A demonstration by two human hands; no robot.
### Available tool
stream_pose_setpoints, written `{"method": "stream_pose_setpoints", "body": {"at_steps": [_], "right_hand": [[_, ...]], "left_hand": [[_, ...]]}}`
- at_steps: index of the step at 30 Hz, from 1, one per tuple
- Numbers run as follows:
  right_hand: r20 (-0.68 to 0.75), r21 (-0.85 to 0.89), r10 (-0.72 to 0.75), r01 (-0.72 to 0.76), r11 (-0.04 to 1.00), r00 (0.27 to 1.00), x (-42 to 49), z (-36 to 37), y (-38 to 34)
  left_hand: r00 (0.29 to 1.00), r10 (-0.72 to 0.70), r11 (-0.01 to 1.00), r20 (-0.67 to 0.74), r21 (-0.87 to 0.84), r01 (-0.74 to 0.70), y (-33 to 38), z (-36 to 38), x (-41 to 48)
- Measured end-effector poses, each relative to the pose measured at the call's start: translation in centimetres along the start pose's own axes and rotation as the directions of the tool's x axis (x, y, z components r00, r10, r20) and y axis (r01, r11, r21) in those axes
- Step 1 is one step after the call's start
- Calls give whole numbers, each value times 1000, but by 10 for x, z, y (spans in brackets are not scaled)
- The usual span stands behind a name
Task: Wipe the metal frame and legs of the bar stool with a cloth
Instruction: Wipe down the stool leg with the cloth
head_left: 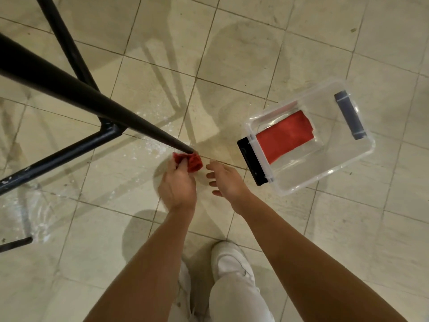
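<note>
The black metal bar stool frame fills the left side, and one leg [97, 102] slants down to the tiled floor at the centre. My left hand [177, 185] grips a bunched red cloth [191, 161] right at the foot of that leg. My right hand [226, 180] hovers just right of the cloth with fingers spread and nothing in it. A footrest crossbar [58, 156] joins the leg lower left. Another leg [62, 40] rises at the upper left.
A clear plastic bin [348, 163] with dark latches stands on the floor to the right, holding a folded red cloth [286, 137]. Crumpled clear plastic wrap [34, 214] lies at the lower left. My white shoes [232, 261] are at the bottom centre.
</note>
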State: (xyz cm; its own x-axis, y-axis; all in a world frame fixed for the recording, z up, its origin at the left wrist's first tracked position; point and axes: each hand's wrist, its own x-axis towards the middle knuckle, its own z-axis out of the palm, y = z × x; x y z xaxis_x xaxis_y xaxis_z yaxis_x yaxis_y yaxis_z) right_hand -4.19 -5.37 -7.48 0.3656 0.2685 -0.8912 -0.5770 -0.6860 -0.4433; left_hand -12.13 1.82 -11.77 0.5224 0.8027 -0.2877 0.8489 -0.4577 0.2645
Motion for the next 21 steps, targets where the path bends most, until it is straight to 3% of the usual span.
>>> {"method": "stream_pose_setpoints", "body": {"at_steps": [3,5,7,8,14,21], "right_hand": [[-34,6,9,-9,1000,999,9,3,0],[-35,29,16,-15,999,999,11,7,-3],[-39,59,-6,8,998,999,10,12,-6],[-51,60,-30,34,998,998,9,13,-8],[-86,29,-55,58,998,995,5,0,-6],[-69,22,-32,34,999,997,2,2,-10]], "left_hand": [[1000,-14,1000,26,-19,15,-26,6,12],[981,192,980,26,-67,-190,-31,-1,12],[877,480,877,23,-30,-480,-31,0,3],[839,545,838,16,22,-545,-30,4,3],[938,336,926,81,151,-345,-11,15,15],[968,162,986,192,-6,-164,-16,-1,20]]}}
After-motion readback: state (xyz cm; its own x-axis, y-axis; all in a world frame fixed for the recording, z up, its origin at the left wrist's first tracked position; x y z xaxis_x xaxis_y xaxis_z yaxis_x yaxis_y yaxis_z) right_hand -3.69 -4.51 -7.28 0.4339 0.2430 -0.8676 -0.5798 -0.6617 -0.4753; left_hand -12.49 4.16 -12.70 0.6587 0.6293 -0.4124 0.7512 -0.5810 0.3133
